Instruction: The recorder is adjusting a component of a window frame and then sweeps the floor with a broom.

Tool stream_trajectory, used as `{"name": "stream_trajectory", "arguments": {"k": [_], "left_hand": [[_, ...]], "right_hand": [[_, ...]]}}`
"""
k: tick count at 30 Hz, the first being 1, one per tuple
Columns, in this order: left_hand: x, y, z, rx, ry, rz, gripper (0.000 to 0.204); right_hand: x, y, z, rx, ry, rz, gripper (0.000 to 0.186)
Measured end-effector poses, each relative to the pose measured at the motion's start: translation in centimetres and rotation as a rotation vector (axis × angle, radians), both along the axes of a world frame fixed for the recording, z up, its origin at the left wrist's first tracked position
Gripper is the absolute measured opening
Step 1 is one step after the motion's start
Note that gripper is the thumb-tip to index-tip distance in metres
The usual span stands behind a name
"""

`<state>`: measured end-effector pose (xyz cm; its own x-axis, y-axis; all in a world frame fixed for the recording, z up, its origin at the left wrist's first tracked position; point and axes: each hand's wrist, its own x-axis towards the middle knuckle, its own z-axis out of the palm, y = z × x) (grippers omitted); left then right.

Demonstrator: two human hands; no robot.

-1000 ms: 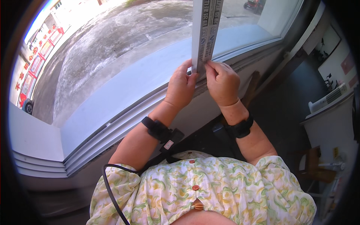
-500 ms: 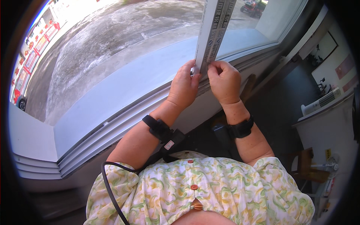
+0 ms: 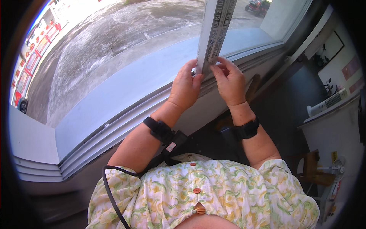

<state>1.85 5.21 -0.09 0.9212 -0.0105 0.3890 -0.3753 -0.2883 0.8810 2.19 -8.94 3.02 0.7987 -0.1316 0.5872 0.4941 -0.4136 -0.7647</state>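
Observation:
An upright window sash stile (image 3: pixel 214 34), white at its left side and covered with grey printed protective film on its face, rises from the sill in front of me. My left hand (image 3: pixel 185 86) grips the stile's left edge near its lower end, thumb in front and fingers behind. At the right edge of the film, my right hand (image 3: pixel 230 82) has its thumb and fingertips drawn together against the stile. What lies between those fingertips is too small to make out. Both wrists carry black straps with small devices.
White sliding-window tracks (image 3: pixel 110 139) run along the sill below the hands. Glass with an outer ledge (image 3: pixel 126 87) lies beyond. Inside on the right are a wooden chair (image 3: pixel 310 168), a small fan (image 3: pixel 337 166) and a white ledge (image 3: pixel 324 110). A black cable (image 3: pixel 108 191) hangs by my left sleeve.
The stile has shifted slightly to the left. My right hand's fingers have changed their bend, with the forefinger now straighter along the stile's edge. My left hand keeps its hold.

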Motion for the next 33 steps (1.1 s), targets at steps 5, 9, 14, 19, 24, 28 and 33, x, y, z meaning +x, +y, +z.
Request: {"name": "stream_trajectory", "arguments": {"k": [5, 9, 14, 19, 24, 28, 33], "left_hand": [[0.1, 0.1, -0.3, 0.064, -0.039, 0.019, 0.042], [0.1, -0.1, -0.3, 0.084, -0.051, 0.023, 0.042], [0.1, 0.1, -0.2, -0.006, -0.036, 0.020, 0.040], [-0.1, -0.1, 0.0, -0.009, -0.028, 0.017, 0.040], [-0.2, 0.0, 0.1, 0.005, -0.035, 0.019, 0.039], [-0.4, 0.2, 0.4, 0.037, 0.025, -0.008, 0.043], [-0.2, 0.2, -0.1, 0.037, 0.016, -0.015, 0.043]], "right_hand": [[0.6, -0.2, -0.4, -0.116, -0.140, -0.006, 0.018], [1.4, -0.5, -0.9, -0.098, -0.100, -0.040, 0.014], [0.4, -0.2, -0.3, -0.058, -0.106, -0.011, 0.012], [0.1, 0.3, -0.6, -0.009, -0.141, 0.031, 0.012], [1.4, -0.3, -1.8, 0.115, -0.051, 0.121, 0.011], [0.9, -0.1, -1.2, -0.038, -0.116, 0.081, 0.010], [1.2, 0.0, -1.3, -0.049, -0.169, 0.080, 0.008]]}}
